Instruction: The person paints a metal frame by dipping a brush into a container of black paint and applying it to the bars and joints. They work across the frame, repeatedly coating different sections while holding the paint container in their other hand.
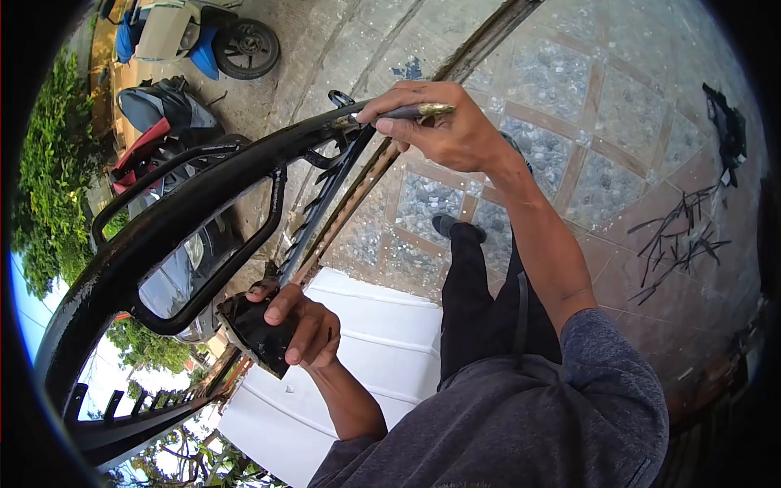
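Observation:
My right hand is closed around a slim paintbrush with a worn, paint-spotted handle. The brush's tip end meets the curved black metal rail, and my fingers hide most of its bristles. Lower down, my left hand grips a small container smeared with black paint, fingers over its near side. What is inside it cannot be seen. Black loops and bars are joined to the rail, which looks glossy along most of its length.
Two motorbikes, one with a blue part and one with red panels, stand beyond the rail. A white ribbed panel lies below my left hand. Thin black strips and a crumpled black object are on the tiled floor.

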The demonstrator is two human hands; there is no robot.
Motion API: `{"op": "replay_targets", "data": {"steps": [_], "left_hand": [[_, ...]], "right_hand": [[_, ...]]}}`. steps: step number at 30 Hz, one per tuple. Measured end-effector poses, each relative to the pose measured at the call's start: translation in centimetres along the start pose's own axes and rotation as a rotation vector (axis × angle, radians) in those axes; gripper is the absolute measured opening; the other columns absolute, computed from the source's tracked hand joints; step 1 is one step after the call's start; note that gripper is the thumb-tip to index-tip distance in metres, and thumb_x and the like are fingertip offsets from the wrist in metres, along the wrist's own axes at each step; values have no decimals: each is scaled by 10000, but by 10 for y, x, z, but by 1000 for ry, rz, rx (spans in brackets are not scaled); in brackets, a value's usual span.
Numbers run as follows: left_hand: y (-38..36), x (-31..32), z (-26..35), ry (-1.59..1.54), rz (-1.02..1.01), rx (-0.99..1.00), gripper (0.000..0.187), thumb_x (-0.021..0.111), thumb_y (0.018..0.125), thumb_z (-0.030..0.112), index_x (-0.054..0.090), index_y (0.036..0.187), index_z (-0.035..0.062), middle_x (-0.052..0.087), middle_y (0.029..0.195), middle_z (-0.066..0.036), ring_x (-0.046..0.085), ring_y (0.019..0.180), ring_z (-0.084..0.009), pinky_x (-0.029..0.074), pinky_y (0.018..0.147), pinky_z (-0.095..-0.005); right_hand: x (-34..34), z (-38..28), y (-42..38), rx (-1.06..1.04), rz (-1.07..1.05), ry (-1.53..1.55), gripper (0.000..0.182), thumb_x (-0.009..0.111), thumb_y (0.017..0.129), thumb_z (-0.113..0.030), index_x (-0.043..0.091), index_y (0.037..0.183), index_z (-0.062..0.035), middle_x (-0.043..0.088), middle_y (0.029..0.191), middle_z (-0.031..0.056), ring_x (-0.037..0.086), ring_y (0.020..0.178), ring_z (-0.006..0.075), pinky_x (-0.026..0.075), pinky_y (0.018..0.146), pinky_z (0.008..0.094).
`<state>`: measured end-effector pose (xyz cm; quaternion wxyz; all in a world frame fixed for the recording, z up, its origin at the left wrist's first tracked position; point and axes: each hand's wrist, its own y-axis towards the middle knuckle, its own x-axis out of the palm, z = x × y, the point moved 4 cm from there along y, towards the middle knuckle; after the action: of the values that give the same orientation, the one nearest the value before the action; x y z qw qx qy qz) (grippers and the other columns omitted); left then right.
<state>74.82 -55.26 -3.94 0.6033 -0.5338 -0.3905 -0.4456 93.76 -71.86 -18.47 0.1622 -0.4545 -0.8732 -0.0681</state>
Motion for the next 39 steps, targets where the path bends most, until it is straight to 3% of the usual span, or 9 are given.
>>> {"op": "replay_targets", "data": {"steps": [4, 5, 9, 14, 20, 30, 32, 36, 39], "left_hand": [[1, -2, -3, 3, 10, -6, 385, 563, 965, 324, 550, 1274, 95, 608, 1144, -179, 714, 702, -325, 505, 363, -245], [3, -4, -4, 1, 10, -10, 384, 562, 966, 325, 550, 1274, 96, 608, 1143, -179, 714, 703, -324, 506, 365, -245], [10, 1, -7, -15, -19, -39, 338, 544, 968, 209, 541, 1271, 59, 594, 1153, -190, 712, 746, -339, 417, 287, -223], [13, 1, -8, 6, -25, -41, 339, 535, 974, 219, 534, 1272, 58, 596, 1156, -181, 715, 749, -330, 412, 289, -220], [16, -1, -10, 5, -61, -82, 342, 529, 977, 215, 537, 1280, 56, 596, 1160, -177, 716, 763, -328, 409, 293, -215], [13, -3, -8, -9, -66, -97, 343, 516, 989, 234, 543, 1283, 61, 602, 1167, -177, 719, 768, -316, 413, 305, -211], [9, -5, -9, -14, -61, -77, 340, 516, 988, 230, 548, 1282, 62, 604, 1164, -174, 719, 764, -311, 406, 305, -210], [5, -6, -10, -28, -63, -79, 337, 510, 989, 229, 556, 1281, 65, 608, 1160, -167, 719, 756, -303, 390, 304, -210], [-1, -11, -8, -17, -65, -50, 409, 514, 990, 363, 549, 1297, 94, 601, 1134, -161, 711, 705, -303, 477, 347, -233]], "right_hand": [[10, -11, 4, -67, -106, -66, 175, 719, 876, -125, 754, 1042, -82, 716, 931, 70, 660, 912, 180, 534, 799, 320], [11, -7, 9, -179, -47, -7, 169, 710, 890, -149, 753, 1031, -67, 717, 941, 89, 685, 833, 156, 565, 669, 285], [-10, 13, 11, -34, 77, 375, 229, 672, 922, -197, 725, 1077, -37, 718, 920, 146, 665, 574, 111, 492, 398, 190], [6, 80, -9, 179, 152, 679, 308, 680, 912, -195, 682, 1143, 8, 712, 926, 176, 680, 594, 136, 490, 396, 206], [23, 42, -20, 131, 176, 916, 288, 650, 931, -169, 667, 1150, 18, 711, 917, 177, 658, 569, 123, 469, 392, 197], [41, 19, -27, 51, 99, 520, 218, 658, 938, -148, 699, 1101, -8, 716, 877, 121, 639, 573, 92, 457, 412, 188], [38, 11, -13, -37, 111, 482, 221, 613, 955, -108, 685, 1109, 33, 718, 890, 185, 651, 584, 119, 459, 398, 206], [21, -2, -10, -138, 172, 487, 201, 637, 942, -120, 704, 1080, 10, 721, 860, 161, 645, 556, 105, 445, 383, 191], [27, -7, -14, -142, 118, 416, 197, 644, 939, -130, 711, 1065, 5, 722, 847, 161, 646, 547, 103, 437, 376, 182]]}}
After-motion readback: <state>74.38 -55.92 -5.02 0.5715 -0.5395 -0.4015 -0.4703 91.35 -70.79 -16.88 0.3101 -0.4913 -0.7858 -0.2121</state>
